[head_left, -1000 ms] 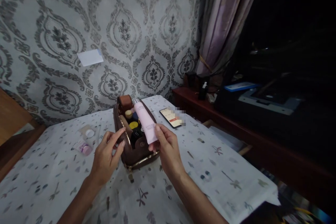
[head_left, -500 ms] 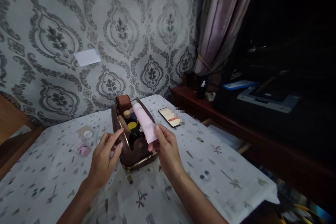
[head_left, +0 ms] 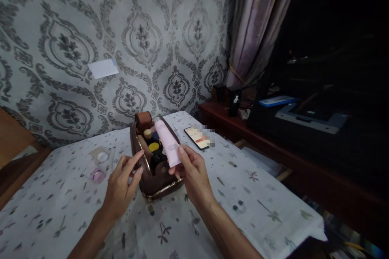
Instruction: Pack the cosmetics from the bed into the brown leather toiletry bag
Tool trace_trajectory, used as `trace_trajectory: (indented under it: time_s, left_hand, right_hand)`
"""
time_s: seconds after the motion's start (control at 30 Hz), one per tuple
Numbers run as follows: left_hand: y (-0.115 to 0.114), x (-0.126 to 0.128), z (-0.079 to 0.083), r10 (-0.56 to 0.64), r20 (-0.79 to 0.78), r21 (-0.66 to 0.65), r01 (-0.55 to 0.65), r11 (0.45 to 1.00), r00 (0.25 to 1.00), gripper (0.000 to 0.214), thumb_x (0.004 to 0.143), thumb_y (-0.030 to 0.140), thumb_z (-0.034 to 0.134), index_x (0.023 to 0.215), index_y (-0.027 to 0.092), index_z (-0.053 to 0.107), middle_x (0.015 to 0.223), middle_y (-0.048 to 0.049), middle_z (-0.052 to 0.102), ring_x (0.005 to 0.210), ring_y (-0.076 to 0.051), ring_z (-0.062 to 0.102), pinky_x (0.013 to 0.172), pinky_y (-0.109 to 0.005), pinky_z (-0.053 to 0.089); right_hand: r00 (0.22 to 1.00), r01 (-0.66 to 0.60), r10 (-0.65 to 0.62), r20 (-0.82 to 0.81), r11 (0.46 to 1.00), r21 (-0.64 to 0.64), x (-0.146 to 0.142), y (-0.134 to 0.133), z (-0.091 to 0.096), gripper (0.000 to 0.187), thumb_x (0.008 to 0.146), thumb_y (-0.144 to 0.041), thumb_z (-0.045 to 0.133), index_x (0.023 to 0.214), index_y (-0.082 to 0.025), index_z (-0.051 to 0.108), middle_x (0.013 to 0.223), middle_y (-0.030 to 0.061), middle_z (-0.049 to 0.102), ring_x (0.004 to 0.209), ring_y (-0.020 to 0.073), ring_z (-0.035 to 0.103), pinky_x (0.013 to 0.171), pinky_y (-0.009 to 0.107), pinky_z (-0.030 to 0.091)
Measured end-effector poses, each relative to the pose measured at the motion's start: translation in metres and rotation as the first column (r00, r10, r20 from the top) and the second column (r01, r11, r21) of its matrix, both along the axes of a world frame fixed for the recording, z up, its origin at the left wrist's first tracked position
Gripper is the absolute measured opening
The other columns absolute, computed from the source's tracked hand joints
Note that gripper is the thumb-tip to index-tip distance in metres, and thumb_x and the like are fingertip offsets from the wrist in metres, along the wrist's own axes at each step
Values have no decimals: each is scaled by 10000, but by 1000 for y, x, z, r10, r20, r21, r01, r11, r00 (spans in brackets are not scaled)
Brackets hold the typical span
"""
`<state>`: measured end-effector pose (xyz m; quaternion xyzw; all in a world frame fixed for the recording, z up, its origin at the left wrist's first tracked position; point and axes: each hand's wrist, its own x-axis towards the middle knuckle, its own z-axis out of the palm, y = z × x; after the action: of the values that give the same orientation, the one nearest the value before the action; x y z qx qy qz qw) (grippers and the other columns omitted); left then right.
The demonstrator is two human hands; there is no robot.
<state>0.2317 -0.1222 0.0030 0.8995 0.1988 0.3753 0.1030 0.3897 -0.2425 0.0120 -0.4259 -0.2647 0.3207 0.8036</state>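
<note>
A brown toiletry pouch (head_left: 158, 182) stands open on the patterned tablecloth (head_left: 258, 206). Inside it I see small jars and a yellow-lidded pot. My right hand (head_left: 193, 176) pinches the lower end of a pink tube (head_left: 168, 141), which slants over the pouch's right side with its cap pointing away. My left hand (head_left: 121, 186) rests at the pouch's left rim, thumb and forefinger touching the zipper edge.
A phone (head_left: 197, 137) with a lit screen lies beyond the pouch to the right. Small round containers (head_left: 97, 166) in a clear wrapper sit to the left. A dark wooden shelf (head_left: 273, 149) with gear runs along the right, and a curtain hangs behind it.
The pink tube has dipped slightly lower toward the pouch opening. Both hands stay almost where they were.
</note>
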Motion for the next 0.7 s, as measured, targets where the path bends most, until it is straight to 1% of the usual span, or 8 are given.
trace_trajectory:
  time_s: [0.13,0.2,0.27,0.37,0.43,0.57,0.7]
  left_hand:
    - [1,0,0,13,-3,-4,-13,1000,1000,369,992,311,444,1340,241,547,874,-7,513,696,-127,563,572,-224,471]
    - [0,0,0,16,-7,3,-16,1000,1000,371,993,317,442,1339,238,549,876,-9,519,702,-129,568,576,-225,477]
    - [0,0,0,14,-9,5,-14,1000,1000,374,995,326,435,1340,239,549,869,-9,518,700,-130,569,579,-225,482]
    - [-1,0,0,18,-18,-14,-18,1000,1000,379,996,349,426,1339,245,549,860,-7,510,657,-122,553,541,-217,475]
    - [-2,0,0,23,-21,-26,-23,999,1000,387,996,363,422,1341,240,547,861,-8,511,641,-119,549,522,-215,471]
    - [-3,1,1,24,-15,-22,-24,999,1000,393,991,369,428,1335,227,554,849,-7,518,630,-121,551,503,-215,464]
    - [-3,2,2,17,-3,-8,-17,1000,1000,374,989,341,434,1320,228,566,838,-4,518,634,-120,551,511,-209,467]
  right_hand:
    - [998,-68,67,11,990,125,-1,-3,4,386,824,-471,718,1060,-189,604,702,2,680,550,89,542,531,181,427]
    - [996,-94,93,11,979,183,0,-4,8,434,777,-419,777,1108,-224,575,821,4,704,630,104,587,594,199,473]
    - [996,-78,84,-21,977,200,3,-6,12,494,745,-403,805,1137,-249,545,880,1,708,697,125,616,636,222,501]
    - [997,20,-9,-71,989,149,9,-8,13,493,747,-427,802,1126,-247,544,860,-4,704,704,121,609,632,212,495]
    - [993,63,-50,-108,991,122,12,-9,11,480,742,-469,796,1089,-237,557,830,-6,699,683,113,591,614,202,480]
    - [980,64,-37,-196,989,132,14,-10,10,475,718,-547,783,1005,-227,580,800,-2,682,677,129,581,590,218,466]
    - [970,101,-62,-236,982,158,17,-12,18,461,690,-572,788,946,-221,635,858,9,670,765,156,595,675,255,493]
